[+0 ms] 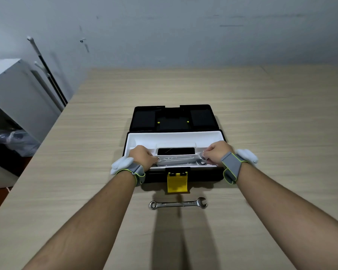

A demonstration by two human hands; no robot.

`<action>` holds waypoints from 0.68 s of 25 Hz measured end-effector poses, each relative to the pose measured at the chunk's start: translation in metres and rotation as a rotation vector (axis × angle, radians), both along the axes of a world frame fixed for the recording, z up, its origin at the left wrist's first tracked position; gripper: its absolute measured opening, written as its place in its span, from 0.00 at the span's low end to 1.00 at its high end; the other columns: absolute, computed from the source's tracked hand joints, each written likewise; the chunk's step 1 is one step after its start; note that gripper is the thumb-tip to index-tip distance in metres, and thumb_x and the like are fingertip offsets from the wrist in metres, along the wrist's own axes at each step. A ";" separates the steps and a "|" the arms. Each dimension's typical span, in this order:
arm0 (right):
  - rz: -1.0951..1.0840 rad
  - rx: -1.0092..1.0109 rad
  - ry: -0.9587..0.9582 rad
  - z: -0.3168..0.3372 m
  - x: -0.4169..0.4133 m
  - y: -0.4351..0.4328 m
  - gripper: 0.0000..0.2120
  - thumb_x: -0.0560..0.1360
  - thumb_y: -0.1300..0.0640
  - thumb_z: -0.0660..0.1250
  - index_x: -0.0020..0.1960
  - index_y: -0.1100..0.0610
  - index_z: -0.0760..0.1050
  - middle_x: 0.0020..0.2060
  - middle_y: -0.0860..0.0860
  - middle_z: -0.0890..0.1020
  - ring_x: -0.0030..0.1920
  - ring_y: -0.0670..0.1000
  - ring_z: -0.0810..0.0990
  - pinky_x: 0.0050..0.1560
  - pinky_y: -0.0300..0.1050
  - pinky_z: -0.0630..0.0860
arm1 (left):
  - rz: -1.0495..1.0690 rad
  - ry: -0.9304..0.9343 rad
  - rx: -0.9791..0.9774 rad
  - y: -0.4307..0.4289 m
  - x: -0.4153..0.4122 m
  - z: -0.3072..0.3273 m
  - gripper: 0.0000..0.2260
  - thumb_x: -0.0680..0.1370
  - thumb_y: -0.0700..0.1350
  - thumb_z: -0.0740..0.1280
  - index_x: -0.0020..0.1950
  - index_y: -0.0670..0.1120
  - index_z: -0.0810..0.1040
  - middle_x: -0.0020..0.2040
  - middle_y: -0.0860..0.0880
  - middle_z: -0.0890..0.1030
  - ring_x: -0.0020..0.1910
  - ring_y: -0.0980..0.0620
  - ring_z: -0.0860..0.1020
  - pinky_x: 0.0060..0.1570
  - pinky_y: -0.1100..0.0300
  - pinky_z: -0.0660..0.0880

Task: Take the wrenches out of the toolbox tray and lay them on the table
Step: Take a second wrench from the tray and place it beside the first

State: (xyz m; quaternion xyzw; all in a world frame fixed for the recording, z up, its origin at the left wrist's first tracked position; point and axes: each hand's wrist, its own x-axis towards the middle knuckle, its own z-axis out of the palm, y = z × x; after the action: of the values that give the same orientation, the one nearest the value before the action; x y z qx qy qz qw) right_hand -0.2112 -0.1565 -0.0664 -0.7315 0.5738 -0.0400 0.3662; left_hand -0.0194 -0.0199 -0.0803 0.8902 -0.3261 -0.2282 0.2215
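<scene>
A black toolbox (183, 177) lies open on the table, its white tray (174, 137) on top. Several steel wrenches (180, 160) lie in the tray's front channel. My left hand (141, 155) reaches into the tray's left end, its fingers closed on the ring end of a wrench. At the tray's right end, my right hand (217, 152) pinches the open-jaw end of a wrench. Whether both hold the same wrench is unclear. One combination wrench (178, 204) lies flat on the table in front of the toolbox, ring end to the left.
The toolbox lid (173, 117) lies back behind the tray. A yellow latch (177, 184) hangs at the box front. The wooden table (261, 114) spreads wide on both sides. A white cabinet (10, 90) and rods stand left of the table.
</scene>
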 end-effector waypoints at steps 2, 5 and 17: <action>-0.014 0.022 -0.080 0.010 -0.003 0.002 0.06 0.69 0.65 0.68 0.42 0.66 0.81 0.33 0.59 0.81 0.35 0.55 0.77 0.48 0.49 0.80 | 0.017 0.002 -0.050 0.003 -0.002 0.011 0.08 0.70 0.47 0.72 0.35 0.43 0.80 0.34 0.46 0.79 0.38 0.47 0.76 0.38 0.61 0.71; -0.082 0.165 -0.379 0.029 -0.014 0.015 0.03 0.72 0.70 0.65 0.41 0.65 0.76 0.32 0.59 0.78 0.24 0.50 0.75 0.27 0.34 0.77 | 0.034 0.055 -0.153 0.016 -0.007 0.031 0.06 0.69 0.45 0.71 0.36 0.43 0.80 0.31 0.48 0.79 0.37 0.48 0.76 0.33 0.62 0.69; -0.144 0.326 -0.501 -0.018 -0.066 0.101 0.11 0.71 0.73 0.65 0.54 0.72 0.75 0.31 0.56 0.75 0.28 0.49 0.71 0.22 0.29 0.72 | -0.004 0.147 -0.110 0.103 -0.048 0.000 0.05 0.68 0.44 0.73 0.33 0.46 0.80 0.32 0.44 0.82 0.34 0.50 0.77 0.41 0.56 0.76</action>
State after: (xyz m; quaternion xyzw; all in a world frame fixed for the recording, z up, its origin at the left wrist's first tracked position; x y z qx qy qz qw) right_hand -0.2775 -0.0559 -0.0845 -0.5880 0.5147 -0.1525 0.6050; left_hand -0.0674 0.0832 -0.0804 0.8567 -0.3230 -0.2752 0.2931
